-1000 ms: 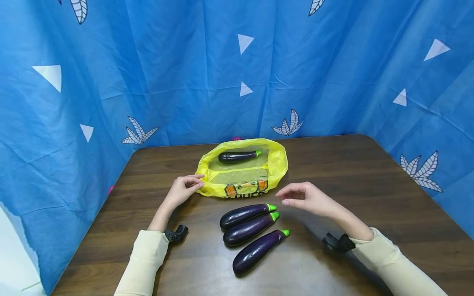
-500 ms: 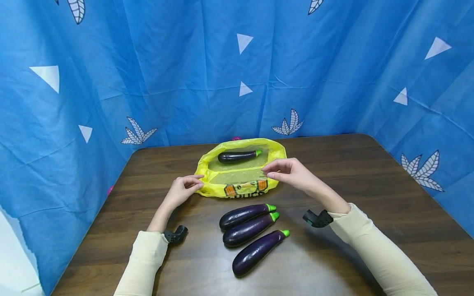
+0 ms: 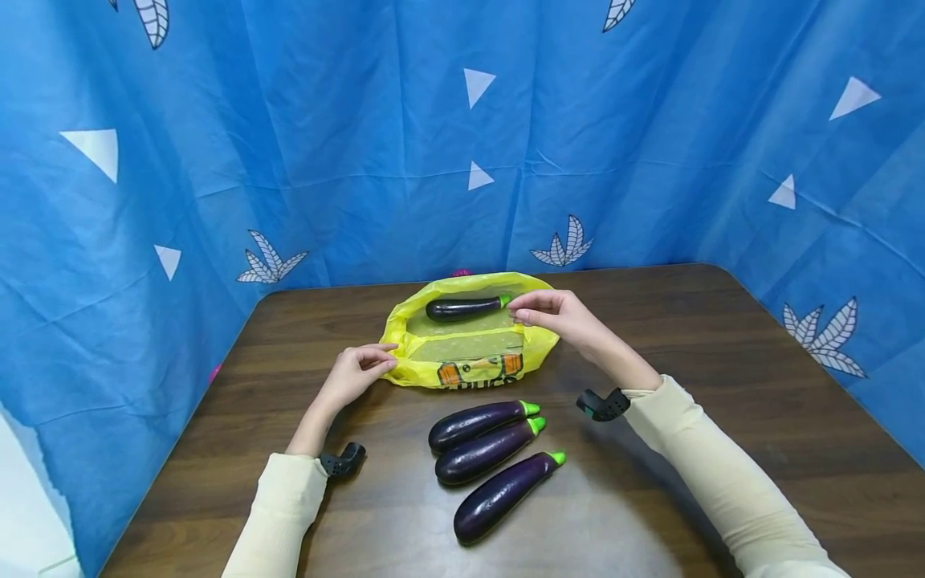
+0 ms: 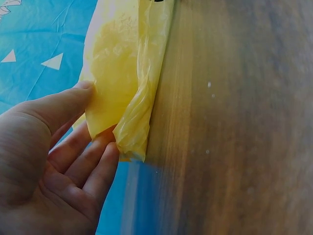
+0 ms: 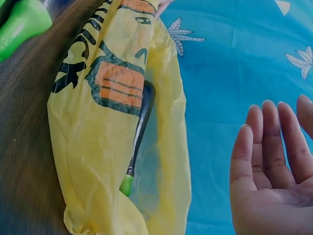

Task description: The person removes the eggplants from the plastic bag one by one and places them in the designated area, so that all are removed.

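Note:
A yellow plastic bag [image 3: 415, 371] with an orange and black print lies on the table, its mouth spread wide. Inside it, toward the back, is a dark purple eggplant [image 3: 462, 309] with a green stem end. My left hand [image 3: 354, 373] pinches the bag's left edge, the thumb on one side of the plastic and the fingers on the other. Over the bag's right rim hovers my right hand [image 3: 556, 313], fingers loosely bent and holding nothing. In front of the bag lie three more eggplants: a far one [image 3: 473, 424], a middle one [image 3: 486, 453] and a near one [image 3: 502, 499].
The brown wooden table [image 3: 686, 345] runs back to a blue curtain [image 3: 405, 160] with white leaf and triangle prints, which also hangs along both sides. A black camera mount [image 3: 343, 460] sits on the left wrist, another mount [image 3: 603, 405] on the right.
My right hand has moved forward and left, from beside the eggplants' stem ends to over the bag's right rim. My left hand keeps its place on the bag, and the eggplants lie as before.

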`<state>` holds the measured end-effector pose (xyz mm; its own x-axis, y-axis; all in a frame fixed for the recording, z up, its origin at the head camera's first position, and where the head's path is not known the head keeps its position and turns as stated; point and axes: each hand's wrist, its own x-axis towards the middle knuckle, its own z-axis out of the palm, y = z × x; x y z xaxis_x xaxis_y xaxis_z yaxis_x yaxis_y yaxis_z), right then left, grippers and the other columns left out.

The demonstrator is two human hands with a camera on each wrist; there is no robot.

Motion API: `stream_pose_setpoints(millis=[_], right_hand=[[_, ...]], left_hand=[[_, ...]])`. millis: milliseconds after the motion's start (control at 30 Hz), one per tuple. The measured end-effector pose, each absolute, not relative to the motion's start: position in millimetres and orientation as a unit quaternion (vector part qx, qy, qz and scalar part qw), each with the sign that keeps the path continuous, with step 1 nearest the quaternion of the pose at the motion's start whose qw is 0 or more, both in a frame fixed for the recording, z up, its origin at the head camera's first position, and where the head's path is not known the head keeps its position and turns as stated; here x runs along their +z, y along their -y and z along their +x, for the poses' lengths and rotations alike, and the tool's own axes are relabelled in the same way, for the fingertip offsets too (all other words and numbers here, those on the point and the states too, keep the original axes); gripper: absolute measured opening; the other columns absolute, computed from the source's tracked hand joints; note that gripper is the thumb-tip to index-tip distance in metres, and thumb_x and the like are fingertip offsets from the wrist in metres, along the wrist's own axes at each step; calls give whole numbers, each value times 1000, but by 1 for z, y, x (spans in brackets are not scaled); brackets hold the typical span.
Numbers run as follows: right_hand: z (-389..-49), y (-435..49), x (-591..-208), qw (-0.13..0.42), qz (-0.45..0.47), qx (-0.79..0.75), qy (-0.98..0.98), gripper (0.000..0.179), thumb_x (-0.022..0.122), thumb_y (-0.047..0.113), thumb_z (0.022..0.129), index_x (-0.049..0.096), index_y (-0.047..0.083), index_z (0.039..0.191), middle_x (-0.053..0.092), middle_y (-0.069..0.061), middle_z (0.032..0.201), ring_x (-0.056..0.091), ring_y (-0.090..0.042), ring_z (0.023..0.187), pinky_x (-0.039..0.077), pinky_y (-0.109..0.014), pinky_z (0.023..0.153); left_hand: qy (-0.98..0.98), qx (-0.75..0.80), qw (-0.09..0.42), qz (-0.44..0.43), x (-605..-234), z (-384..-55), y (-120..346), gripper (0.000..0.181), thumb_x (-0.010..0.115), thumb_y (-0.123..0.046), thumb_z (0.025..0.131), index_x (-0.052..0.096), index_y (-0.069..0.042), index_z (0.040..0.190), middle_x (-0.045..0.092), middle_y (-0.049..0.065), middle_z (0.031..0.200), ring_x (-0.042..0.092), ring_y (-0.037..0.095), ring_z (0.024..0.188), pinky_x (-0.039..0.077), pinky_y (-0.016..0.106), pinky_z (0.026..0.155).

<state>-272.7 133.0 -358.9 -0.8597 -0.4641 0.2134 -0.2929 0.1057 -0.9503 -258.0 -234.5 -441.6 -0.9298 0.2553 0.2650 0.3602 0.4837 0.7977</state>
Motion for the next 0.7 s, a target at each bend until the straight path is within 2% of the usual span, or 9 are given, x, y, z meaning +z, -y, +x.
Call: stream_pose_setpoints(millis=[100, 300, 500, 633, 700], right_hand=[[-278, -131, -359, 75, -249, -628, -733, 31, 60, 11, 93, 58, -11, 115, 61, -23, 109, 58, -35, 101, 48, -35, 86], [-295, -122, -351, 78, -259, -637, -722, 30, 59, 11, 93, 58, -10, 116, 60, -25, 111, 61, -23, 97, 49, -33, 84], [-314, -114, -346, 101, -239, -661, -704, 34, 57, 10, 95, 53, -12, 121, 65, -7, 103, 58, -30, 104, 46, -36, 89], [-326, -112, -352, 109, -224, -668, -701, 38, 56, 11, 95, 50, -13, 124, 64, -8, 104, 58, -28, 103, 44, -38, 92], [-333, -111, -356, 114, -217, -666, -704, 37, 55, 11, 96, 50, -12, 124, 62, -14, 109, 55, -32, 108, 42, -40, 94]], left_hand=[[864, -469, 53, -178, -441, -259, 234, 16, 67, -14, 88, 72, 1, 93, 62, 16, 117, 55, 30, 112, 48, 36, 86], [866, -465, 53, -174, -441, -261, 236, 17, 68, -17, 87, 72, -2, 92, 63, 12, 116, 55, 27, 112, 48, 32, 86], [866, -467, 51, -171, -443, -259, 235, 15, 67, -16, 88, 73, -2, 91, 63, 11, 116, 56, 25, 110, 49, 31, 84], [865, -468, 54, -172, -444, -260, 235, 14, 68, -15, 87, 73, -3, 90, 64, 11, 115, 56, 25, 110, 49, 32, 85], [866, -467, 56, -171, -443, -260, 235, 13, 68, -15, 87, 73, -3, 90, 64, 11, 115, 56, 25, 111, 49, 32, 85]])
